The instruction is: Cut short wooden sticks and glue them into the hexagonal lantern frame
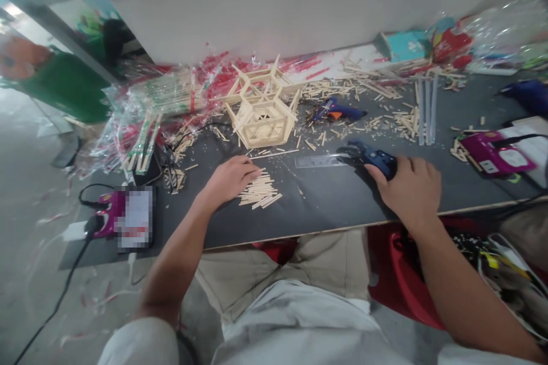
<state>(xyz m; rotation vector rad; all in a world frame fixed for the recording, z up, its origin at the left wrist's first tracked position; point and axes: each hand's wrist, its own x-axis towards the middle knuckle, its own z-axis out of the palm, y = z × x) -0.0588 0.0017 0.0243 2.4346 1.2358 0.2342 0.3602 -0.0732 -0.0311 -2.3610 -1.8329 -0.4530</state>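
Note:
My left hand rests palm down on the dark tabletop, its fingers stretched over the upper left of a pile of short wooden sticks. No stick shows clearly in its fingers. A longer thin stick lies just beyond the fingertips. My right hand is closed around the rear of a dark blue, pliers-like hand tool with dark jaws pointing left. Under the jaws lies a clear ruler. Behind the pile stands a frame model of glued wooden sticks, with six-sided outlines.
A blue glue gun lies right of the model among stick scraps. Clear glue sticks and a purple box are farther right. Plastic-wrapped stick bundles fill the back left. A phone and cables sit at the left edge.

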